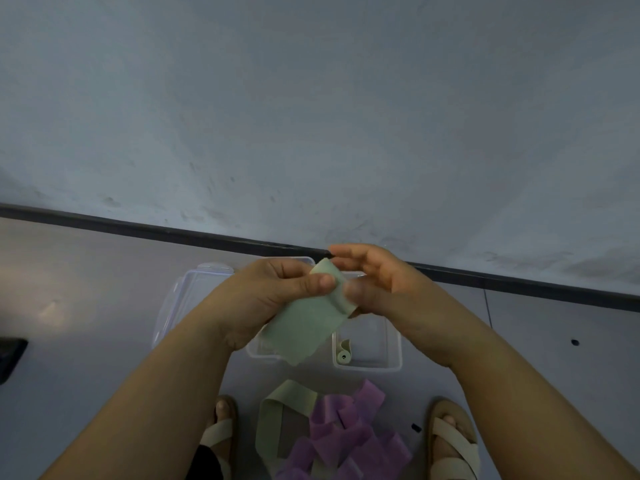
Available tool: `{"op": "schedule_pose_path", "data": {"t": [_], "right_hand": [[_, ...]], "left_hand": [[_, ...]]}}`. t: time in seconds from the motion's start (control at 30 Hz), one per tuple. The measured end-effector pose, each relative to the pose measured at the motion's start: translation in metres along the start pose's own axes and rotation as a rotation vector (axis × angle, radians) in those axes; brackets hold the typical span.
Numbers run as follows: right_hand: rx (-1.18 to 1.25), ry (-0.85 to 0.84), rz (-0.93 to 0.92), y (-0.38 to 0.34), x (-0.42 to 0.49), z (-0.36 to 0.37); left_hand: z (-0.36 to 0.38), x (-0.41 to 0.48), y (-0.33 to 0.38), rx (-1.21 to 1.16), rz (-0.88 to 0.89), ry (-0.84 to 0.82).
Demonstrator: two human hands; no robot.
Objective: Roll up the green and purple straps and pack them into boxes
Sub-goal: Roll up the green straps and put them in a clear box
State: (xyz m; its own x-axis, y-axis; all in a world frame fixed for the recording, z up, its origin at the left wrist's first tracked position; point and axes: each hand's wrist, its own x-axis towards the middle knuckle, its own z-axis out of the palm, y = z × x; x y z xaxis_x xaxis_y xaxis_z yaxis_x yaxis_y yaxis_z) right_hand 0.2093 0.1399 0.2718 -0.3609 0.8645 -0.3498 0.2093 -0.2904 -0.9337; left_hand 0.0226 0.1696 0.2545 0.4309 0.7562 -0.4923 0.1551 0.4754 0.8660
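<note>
Though limp, flat matte green strap point(304, 323).

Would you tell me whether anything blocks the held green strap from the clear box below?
Nothing visible does: the clear box sits open beneath the green strap, holding one rolled strap along its left wall.

Partly rolled green strap point(304, 323) above clear boxes point(395, 344); purple straps point(349, 436) heaped nearby.

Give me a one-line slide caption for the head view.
Left hand and right hand roll a green strap over clear boxes; one green roll is packed.
</note>
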Motion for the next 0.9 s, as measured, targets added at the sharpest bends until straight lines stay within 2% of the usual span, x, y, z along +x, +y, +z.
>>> {"op": "schedule_pose_path", "data": {"t": [0.07,0.17,0.33,0.7,0.9], "right_hand": [[0.018,0.079,0.036,0.001,0.002,0.0],[-0.012,0.111,0.053,0.004,0.005,0.005],[0.015,0.232,-0.02,0.006,0.009,0.007],[0.001,0.271,-0.135,0.009,0.011,0.006],[0.09,0.273,-0.117,0.008,0.011,0.005]], "left_hand": [[0.001,0.001,0.0,0.004,0.029,0.069],[0.003,0.002,0.001,-0.025,0.091,0.123],[0.009,0.003,0.002,-0.141,0.142,0.102],[0.009,0.001,0.002,-0.034,0.166,0.105],[0.009,0.002,0.001,-0.121,0.229,0.11]]}}
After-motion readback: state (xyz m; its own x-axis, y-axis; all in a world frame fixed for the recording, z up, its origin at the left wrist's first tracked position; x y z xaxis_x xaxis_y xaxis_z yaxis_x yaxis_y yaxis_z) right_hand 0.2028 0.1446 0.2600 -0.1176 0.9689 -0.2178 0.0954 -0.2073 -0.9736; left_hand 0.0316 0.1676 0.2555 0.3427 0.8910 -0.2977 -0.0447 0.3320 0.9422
